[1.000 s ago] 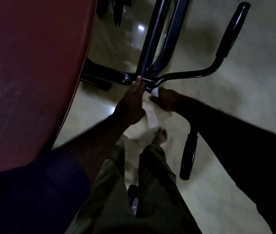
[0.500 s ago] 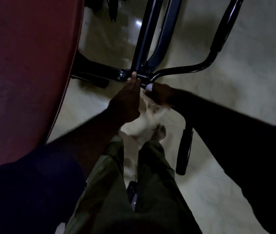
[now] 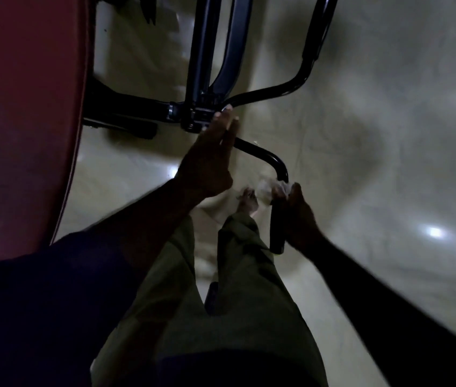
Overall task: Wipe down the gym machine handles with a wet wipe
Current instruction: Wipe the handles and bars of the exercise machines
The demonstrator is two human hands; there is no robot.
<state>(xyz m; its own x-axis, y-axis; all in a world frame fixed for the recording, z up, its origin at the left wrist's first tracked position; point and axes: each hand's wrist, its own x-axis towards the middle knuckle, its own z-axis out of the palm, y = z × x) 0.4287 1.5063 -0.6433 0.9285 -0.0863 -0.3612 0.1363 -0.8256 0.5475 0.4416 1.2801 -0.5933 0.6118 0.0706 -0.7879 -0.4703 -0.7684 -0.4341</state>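
A black gym machine has two curved handle bars that meet at a central clamp. My left hand has straight fingers whose tips touch the bar beside that clamp. The near handle bends down to a black foam grip. My right hand grips the top of that foam grip with a crumpled white wet wipe wrapped round the bar. The far handle rises to the upper right, untouched.
A large red padded surface fills the left side. Two black frame posts run up from the clamp. My legs in olive trousers and a bare foot stand on a glossy pale floor.
My right hand slid with the wipe from the clamp down the near bar to the foam grip. My left hand's fingers shifted slightly right along the clamp. The camera tilted.
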